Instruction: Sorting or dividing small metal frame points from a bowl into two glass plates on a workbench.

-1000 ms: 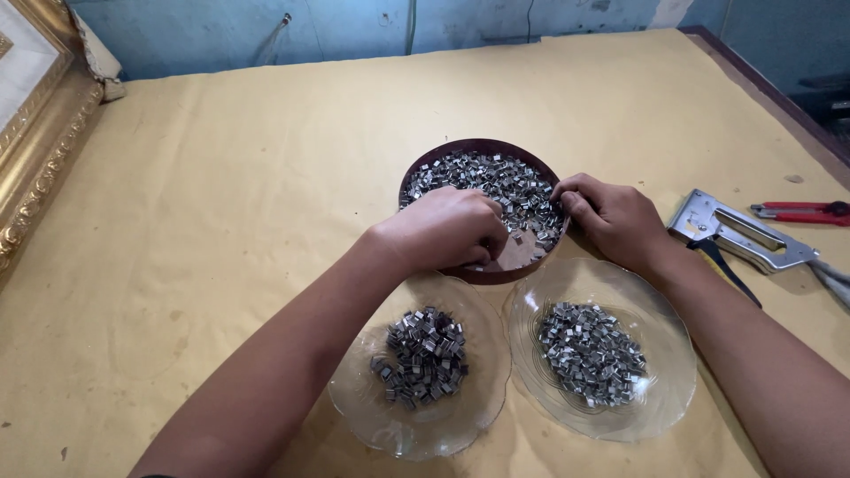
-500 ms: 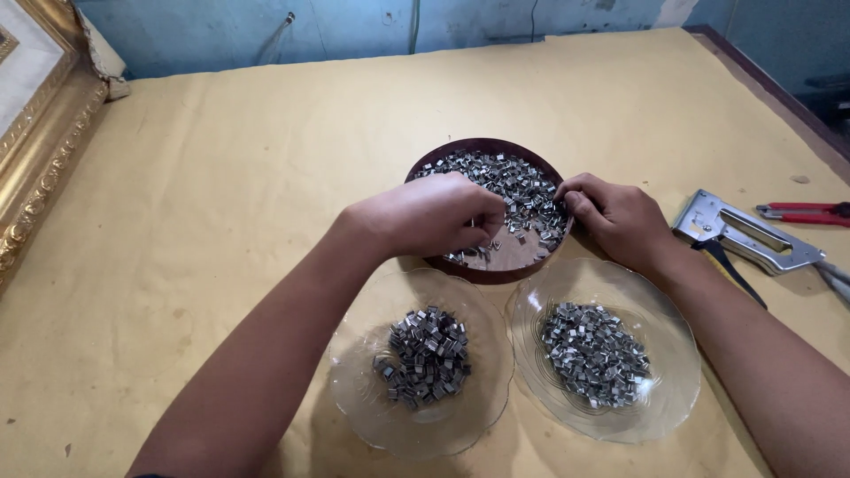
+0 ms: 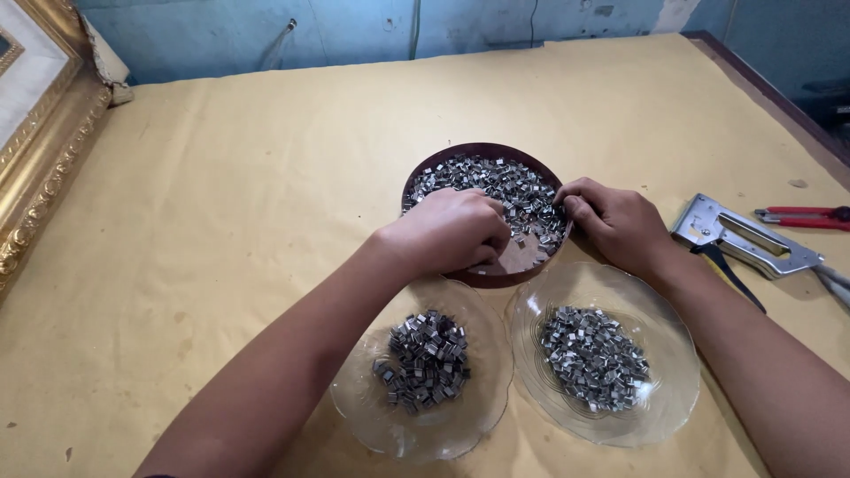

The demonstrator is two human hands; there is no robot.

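Head view: metal clips [image 3: 496, 181] in brown bowl [image 3: 425, 168] lie under both hands' fingers [image 3: 496, 232].

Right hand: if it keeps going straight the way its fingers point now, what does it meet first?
The right hand points left into the brown bowl, so likely the metal clips there, then the left hand; depth is unclear.

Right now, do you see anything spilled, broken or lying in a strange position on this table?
Nothing stands out. The small metal pieces stay inside the brown dish and the two glass plates; none lie on the yellow paper. The left hand and right hand rest in the brown dish.
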